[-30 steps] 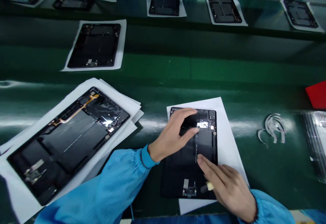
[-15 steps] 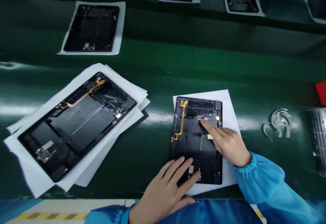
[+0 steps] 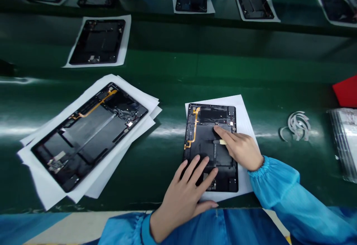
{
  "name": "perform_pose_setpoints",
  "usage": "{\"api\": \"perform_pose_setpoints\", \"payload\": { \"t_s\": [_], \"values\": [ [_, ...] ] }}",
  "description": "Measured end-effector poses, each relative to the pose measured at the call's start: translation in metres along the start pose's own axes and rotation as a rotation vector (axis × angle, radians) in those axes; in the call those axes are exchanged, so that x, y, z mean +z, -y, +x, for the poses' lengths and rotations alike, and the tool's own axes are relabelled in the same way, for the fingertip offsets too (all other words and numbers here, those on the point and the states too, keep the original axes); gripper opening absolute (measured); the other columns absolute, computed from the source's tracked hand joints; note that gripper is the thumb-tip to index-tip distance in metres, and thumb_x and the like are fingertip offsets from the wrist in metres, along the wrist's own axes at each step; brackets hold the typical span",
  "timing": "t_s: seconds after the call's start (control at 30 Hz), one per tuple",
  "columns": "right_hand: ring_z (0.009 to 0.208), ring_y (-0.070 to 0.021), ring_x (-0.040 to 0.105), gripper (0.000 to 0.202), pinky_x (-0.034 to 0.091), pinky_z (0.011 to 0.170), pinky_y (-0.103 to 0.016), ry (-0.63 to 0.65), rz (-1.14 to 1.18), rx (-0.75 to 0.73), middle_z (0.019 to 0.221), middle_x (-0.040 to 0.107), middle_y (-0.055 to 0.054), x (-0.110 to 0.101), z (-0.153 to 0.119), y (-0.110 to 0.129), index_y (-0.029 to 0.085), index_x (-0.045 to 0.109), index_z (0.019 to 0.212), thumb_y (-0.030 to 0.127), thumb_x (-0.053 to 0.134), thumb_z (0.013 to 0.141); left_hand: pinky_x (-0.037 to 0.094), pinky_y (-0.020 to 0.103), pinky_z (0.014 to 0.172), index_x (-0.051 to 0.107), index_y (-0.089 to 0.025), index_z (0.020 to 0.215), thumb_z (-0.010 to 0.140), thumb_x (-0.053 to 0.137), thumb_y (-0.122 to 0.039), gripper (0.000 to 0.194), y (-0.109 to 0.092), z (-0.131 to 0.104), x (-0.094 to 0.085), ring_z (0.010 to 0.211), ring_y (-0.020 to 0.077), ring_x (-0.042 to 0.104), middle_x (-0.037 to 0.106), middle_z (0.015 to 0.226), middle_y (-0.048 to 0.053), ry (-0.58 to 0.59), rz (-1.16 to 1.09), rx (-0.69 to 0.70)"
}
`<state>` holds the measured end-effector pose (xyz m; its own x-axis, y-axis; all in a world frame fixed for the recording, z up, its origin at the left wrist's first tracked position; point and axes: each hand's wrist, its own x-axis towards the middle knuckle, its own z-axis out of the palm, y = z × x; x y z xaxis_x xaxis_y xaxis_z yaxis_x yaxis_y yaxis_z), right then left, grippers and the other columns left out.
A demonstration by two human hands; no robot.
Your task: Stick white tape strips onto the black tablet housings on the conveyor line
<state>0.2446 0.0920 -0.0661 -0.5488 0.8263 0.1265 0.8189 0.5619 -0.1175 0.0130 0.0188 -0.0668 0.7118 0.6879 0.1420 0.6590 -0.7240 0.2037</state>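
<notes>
A black tablet housing lies open side up in front of me, with an orange flex cable along its left edge. My left hand rests on its lower left part, fingers spread. My right hand leans over its right side, the index fingertip pressing near the middle of the upper part. Under the curled fingers of that hand sits a small tool with a pale handle and a dark flat tip; its exact kind is unclear. White sheet lies beneath the housing.
To the left, a similar housing lies on stacked white sheets. Another housing is farther back, with several on the rear ledge. Curled pale strips, a clear-wrapped stack and a red object are at right.
The whole view has shifted slightly, showing more of the rear ledge. My left hand has slid a little up the housing; my right index finger stays at about the same spot.
</notes>
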Motion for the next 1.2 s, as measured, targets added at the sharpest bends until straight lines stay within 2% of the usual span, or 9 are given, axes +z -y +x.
{"api": "perform_pose_setpoints", "payload": {
  "t_s": [0.1, 0.3, 0.6, 0.77, 0.9, 1.0, 1.07, 1.13, 1.2],
  "values": [
    [0.068, -0.0168, 0.067, 0.057, 0.055, 0.059, -0.032, -0.008, 0.014, -0.004, 0.128, 0.066, -0.004, 0.0, 0.0, 0.0, 0.01, 0.051, 0.135, -0.001, 0.047, 0.079, 0.016, 0.048, 0.113, 0.053, -0.026, 0.139, 0.084, 0.047, -0.073, 0.072, 0.005, 0.005, -0.003, 0.135, 0.0377, 0.036, 0.048, 0.144, 0.015, -0.002, -0.03, 0.023],
    [0.069, -0.0177, 0.068, 0.057, 0.055, 0.06, -0.032, 0.007, 0.042, 0.008, 0.13, 0.065, -0.005, 0.001, 0.001, 0.0, 0.011, 0.051, 0.136, 0.0, 0.049, 0.08, 0.027, 0.052, 0.109, 0.056, -0.032, 0.134, 0.095, 0.052, -0.045, 0.041, 0.024, 0.013, -0.008, 0.141, 0.0377, 0.027, 0.037, 0.152, 0.01, 0.09, -0.19, 0.055],
    [0.07, -0.0181, 0.068, 0.057, 0.056, 0.06, -0.034, -0.013, 0.072, 0.01, 0.133, 0.062, -0.004, 0.001, 0.0, 0.001, 0.01, 0.052, 0.135, -0.001, 0.046, 0.079, 0.021, 0.053, 0.109, 0.055, -0.031, 0.134, 0.094, 0.046, -0.058, 0.049, 0.04, 0.016, -0.005, 0.142, 0.037, 0.022, 0.037, 0.152, 0.009, 0.09, -0.2, 0.136],
    [0.069, -0.0197, 0.069, 0.057, 0.057, 0.058, -0.036, -0.017, 0.112, 0.006, 0.132, 0.063, -0.005, 0.003, 0.001, 0.001, 0.009, 0.051, 0.135, -0.001, 0.047, 0.079, 0.02, 0.053, 0.11, 0.052, -0.029, 0.138, 0.086, 0.046, -0.071, 0.067, 0.045, 0.026, -0.005, 0.141, 0.0392, 0.025, 0.035, 0.153, 0.013, 0.067, -0.129, 0.16],
    [0.077, -0.0206, 0.071, 0.055, 0.059, 0.066, -0.036, -0.034, 0.235, 0.035, 0.131, 0.064, -0.007, 0.001, -0.001, -0.001, 0.011, 0.05, 0.136, 0.001, 0.045, 0.082, 0.024, 0.054, 0.109, 0.049, -0.028, 0.141, 0.086, 0.05, -0.069, 0.07, 0.049, 0.04, -0.005, 0.14, 0.0409, 0.029, 0.037, 0.152, 0.016, 0.056, -0.075, 0.088],
    [0.097, -0.0188, 0.068, 0.045, 0.058, 0.081, -0.031, -0.197, 0.439, 0.16, 0.122, 0.067, -0.007, -0.005, -0.005, -0.008, 0.017, 0.055, 0.13, 0.005, 0.044, 0.089, 0.026, 0.055, 0.11, 0.047, -0.029, 0.142, 0.094, 0.05, -0.053, 0.054, 0.052, 0.049, -0.004, 0.141, 0.0388, 0.028, 0.037, 0.152, 0.014, 0.067, -0.106, 0.019],
    [0.09, -0.0178, 0.068, 0.036, 0.057, 0.076, -0.03, -0.292, 0.489, 0.306, 0.112, 0.066, -0.008, -0.01, -0.005, -0.016, 0.019, 0.06, 0.125, 0.011, 0.048, 0.092, 0.028, 0.053, 0.111, 0.048, -0.027, 0.14, 0.099, 0.047, -0.037, 0.042, 0.054, 0.053, -0.004, 0.142, 0.0343, 0.027, 0.039, 0.15, 0.011, 0.06, -0.179, -0.06],
    [0.071, -0.0152, 0.064, 0.03, 0.055, 0.062, -0.029, -0.287, 0.477, 0.411, 0.105, 0.063, -0.008, -0.012, -0.003, -0.025, 0.019, 0.065, 0.119, 0.018, 0.053, 0.092, 0.03, 0.049, 0.112, 0.052, -0.024, 0.135, 0.101, 0.043, -0.028, 0.035, 0.056, 0.057, -0.006, 0.143, 0.0294, 0.027, 0.043, 0.147, 0.01, 0.009, -0.274, -0.158],
    [0.064, -0.0137, 0.06, 0.025, 0.051, 0.056, -0.029, -0.256, 0.486, 0.451, 0.102, 0.061, -0.007, -0.013, 0.0, -0.034, 0.019, 0.068, 0.113, 0.023, 0.057, 0.091, 0.031, 0.048, 0.113, 0.055, -0.023, 0.128, 0.101, 0.043, -0.025, 0.03, 0.056, 0.064, -0.008, 0.142, 0.0269, 0.027, 0.045, 0.143, 0.009, -0.05, -0.334, -0.22]
  ]
}}
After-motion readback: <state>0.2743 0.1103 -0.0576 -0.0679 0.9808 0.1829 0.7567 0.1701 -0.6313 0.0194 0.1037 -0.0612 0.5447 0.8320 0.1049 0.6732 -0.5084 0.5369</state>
